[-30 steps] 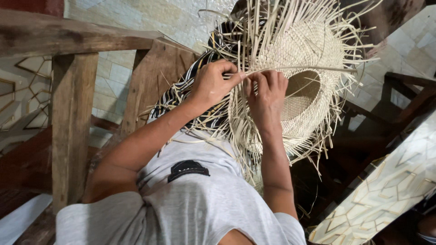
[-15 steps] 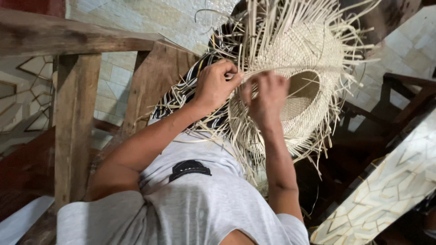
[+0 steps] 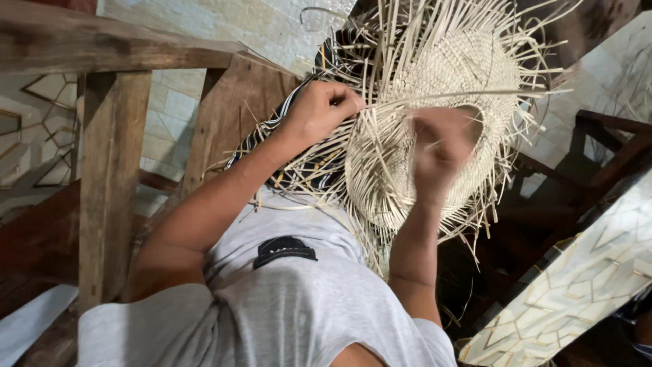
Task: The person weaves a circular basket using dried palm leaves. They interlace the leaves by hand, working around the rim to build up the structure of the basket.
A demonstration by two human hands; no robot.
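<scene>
A pale, half-woven straw hat [image 3: 468,75] with many loose strands sticking out rests in front of me over a dark striped cloth [image 3: 299,156]. My left hand [image 3: 319,112] is closed on straw strands at the hat's left edge. My right hand [image 3: 438,153] is blurred and pinches a strand near the hat's brim, below the woven crown. A long single strand [image 3: 475,95] runs sideways across the hat between the two hands.
A rough wooden frame [image 3: 109,170] with a post and crossbeam stands at the left. A pale tiled floor [image 3: 204,27] shows behind. A dark wooden chair [image 3: 598,136] and a patterned pale surface [image 3: 570,292] lie to the right. My grey shirt [image 3: 285,299] fills the bottom.
My right hand has shifted right and downward along the brim and is now blurred with motion. The left hand has stayed on the strands at the hat's left edge.
</scene>
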